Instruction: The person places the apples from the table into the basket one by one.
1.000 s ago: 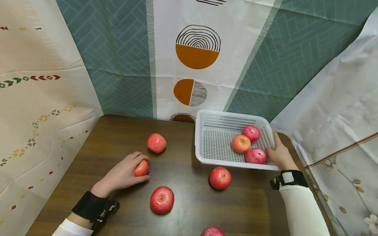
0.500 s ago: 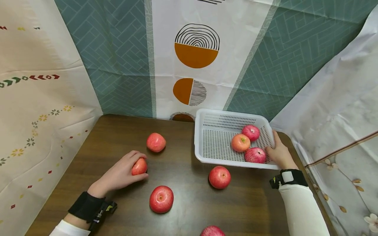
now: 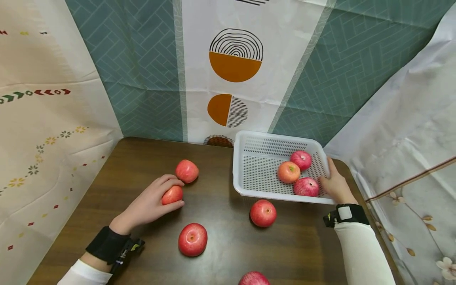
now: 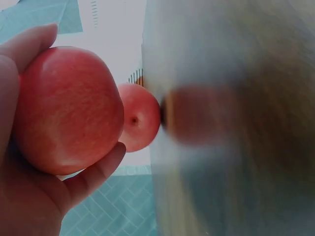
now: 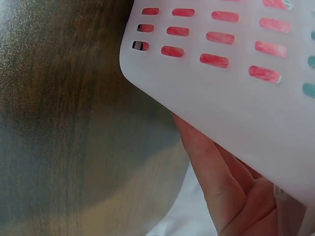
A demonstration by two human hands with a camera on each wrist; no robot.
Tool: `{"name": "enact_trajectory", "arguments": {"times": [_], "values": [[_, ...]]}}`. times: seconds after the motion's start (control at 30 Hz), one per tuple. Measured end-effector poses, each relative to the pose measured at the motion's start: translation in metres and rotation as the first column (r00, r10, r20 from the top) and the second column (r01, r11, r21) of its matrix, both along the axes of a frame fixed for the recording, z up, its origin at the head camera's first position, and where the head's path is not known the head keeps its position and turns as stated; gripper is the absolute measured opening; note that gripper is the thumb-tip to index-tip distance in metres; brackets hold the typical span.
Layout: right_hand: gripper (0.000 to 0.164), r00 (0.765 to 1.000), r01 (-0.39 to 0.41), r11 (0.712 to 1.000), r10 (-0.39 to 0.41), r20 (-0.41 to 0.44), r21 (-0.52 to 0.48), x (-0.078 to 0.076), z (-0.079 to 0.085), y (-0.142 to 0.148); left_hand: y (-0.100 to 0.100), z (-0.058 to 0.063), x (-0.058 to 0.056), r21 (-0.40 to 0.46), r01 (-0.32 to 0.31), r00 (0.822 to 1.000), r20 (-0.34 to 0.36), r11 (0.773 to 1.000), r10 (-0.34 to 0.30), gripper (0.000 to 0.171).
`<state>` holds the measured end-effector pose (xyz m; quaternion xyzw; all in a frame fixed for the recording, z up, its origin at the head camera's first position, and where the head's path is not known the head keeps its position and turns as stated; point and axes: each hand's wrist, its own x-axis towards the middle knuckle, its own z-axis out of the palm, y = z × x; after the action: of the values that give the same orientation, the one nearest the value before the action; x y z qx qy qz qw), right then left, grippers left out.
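My left hand (image 3: 151,204) grips a red apple (image 4: 69,110), fingers and thumb curled round its sides. In the left wrist view this apple looks raised off the table. Just beyond the fingertips sits another red apple (image 3: 187,171). My right hand (image 3: 336,185) holds the right end of a white perforated plastic basket (image 3: 249,194), thumb inside the rim; in the right wrist view its fingers (image 5: 204,162) are under the basket's edge. Three apples lie in the basket's right part: an orange-red one (image 3: 289,172), a pink one (image 3: 301,160) and a streaked pink one (image 3: 306,187).
Loose on the brown wooden table (image 3: 228,245) are a red apple (image 3: 192,239) near my left hand, one (image 3: 263,213) before the basket, and one (image 3: 254,278) cut off at the front edge. Patterned cloth (image 3: 153,79) hangs behind and at both sides.
My left hand first drew slightly left with the apple, then moved right and away from me, nearer the far apple. My right hand and the basket stay in place.
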<state>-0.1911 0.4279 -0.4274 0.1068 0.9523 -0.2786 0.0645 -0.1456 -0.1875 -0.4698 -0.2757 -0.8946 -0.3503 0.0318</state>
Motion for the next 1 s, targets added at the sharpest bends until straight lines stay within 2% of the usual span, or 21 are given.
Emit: {"name": "enact_trajectory", "arguments": {"times": [0.37,0.5,0.7,1.0], "values": [[0.083,1.000,-0.019,1.000,0.019,-0.014,0.017,0.000,0.004,-0.004,0.025,0.014,-0.004,0.045,0.042,0.999,-0.001,0.998,-0.042,0.047],[0.083,1.000,-0.024,1.000,0.024,-0.018,0.018,-0.001,0.003,-0.004,0.038,0.022,-0.009,0.062,0.069,0.998,-0.004,0.996,-0.069,0.047],[0.084,1.000,-0.015,1.000,0.016,-0.011,0.011,-0.001,0.001,-0.002,0.064,0.036,-0.020,0.097,0.110,0.993,-0.046,0.989,-0.106,0.047],[0.084,1.000,0.004,1.000,-0.004,0.007,0.013,0.001,0.002,-0.002,0.109,0.055,-0.034,0.149,0.134,0.987,-0.110,0.980,-0.118,0.046]]}}
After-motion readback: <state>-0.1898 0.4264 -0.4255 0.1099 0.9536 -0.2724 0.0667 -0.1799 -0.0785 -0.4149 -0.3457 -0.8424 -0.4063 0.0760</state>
